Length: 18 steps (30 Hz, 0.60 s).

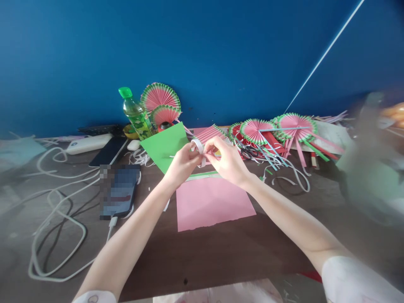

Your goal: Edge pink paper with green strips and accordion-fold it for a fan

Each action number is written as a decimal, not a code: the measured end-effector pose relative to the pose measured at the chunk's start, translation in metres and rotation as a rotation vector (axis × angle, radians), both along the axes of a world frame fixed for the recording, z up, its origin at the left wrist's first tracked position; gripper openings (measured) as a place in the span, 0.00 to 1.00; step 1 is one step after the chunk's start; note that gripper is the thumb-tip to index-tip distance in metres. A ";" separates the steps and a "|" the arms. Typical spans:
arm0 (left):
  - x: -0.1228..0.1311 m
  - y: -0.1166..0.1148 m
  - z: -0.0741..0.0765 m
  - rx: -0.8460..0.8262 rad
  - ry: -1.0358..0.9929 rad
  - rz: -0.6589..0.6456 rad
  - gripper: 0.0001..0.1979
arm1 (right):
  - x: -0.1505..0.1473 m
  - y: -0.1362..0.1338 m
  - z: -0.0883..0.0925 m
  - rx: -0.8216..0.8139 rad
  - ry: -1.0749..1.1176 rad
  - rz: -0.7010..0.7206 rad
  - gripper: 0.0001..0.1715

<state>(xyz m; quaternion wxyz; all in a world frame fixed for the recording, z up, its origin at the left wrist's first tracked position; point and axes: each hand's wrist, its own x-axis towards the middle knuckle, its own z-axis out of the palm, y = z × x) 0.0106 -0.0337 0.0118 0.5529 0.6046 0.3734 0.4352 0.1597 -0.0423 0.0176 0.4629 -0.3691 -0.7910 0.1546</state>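
Fingers of my left hand (186,160) are wrapped round a white roll of tape (198,146), held upright over the desk. My right hand (225,159) pinches at the roll's right side; whatever lies between its fingertips is too small to make out. Below both hands lies a pink paper sheet (214,204) with a ragged front edge. A green paper sheet (167,145) slants behind my left hand. Just beyond my right hand is a pleated pink paper piece (210,134), partly covered by the fingers.
Finished pleated fans (295,127) and scissors (248,151) lie at the back right. A green-capped bottle (135,111) and another round fan (160,99) stand against the blue wall (202,54). Leftward are a phone (121,191), a power bank (89,144) and looping white cables (83,229).
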 end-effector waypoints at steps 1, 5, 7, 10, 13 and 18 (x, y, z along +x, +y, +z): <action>0.000 0.001 -0.001 0.006 -0.001 -0.005 0.10 | 0.000 0.000 -0.001 -0.005 0.005 -0.003 0.07; -0.003 0.006 -0.005 0.008 0.034 0.032 0.09 | -0.001 -0.001 -0.002 -0.025 -0.001 0.016 0.07; -0.007 0.009 -0.007 -0.001 0.056 0.074 0.09 | -0.001 -0.002 -0.002 -0.044 -0.016 0.043 0.07; -0.009 0.011 -0.007 -0.033 0.049 0.052 0.09 | 0.000 -0.001 -0.002 -0.064 0.000 0.060 0.06; -0.007 0.010 -0.006 -0.097 -0.005 -0.016 0.11 | 0.001 0.002 -0.004 -0.064 0.051 0.053 0.06; -0.005 0.007 -0.006 -0.099 -0.003 -0.073 0.17 | 0.002 0.003 -0.003 -0.084 0.078 0.034 0.06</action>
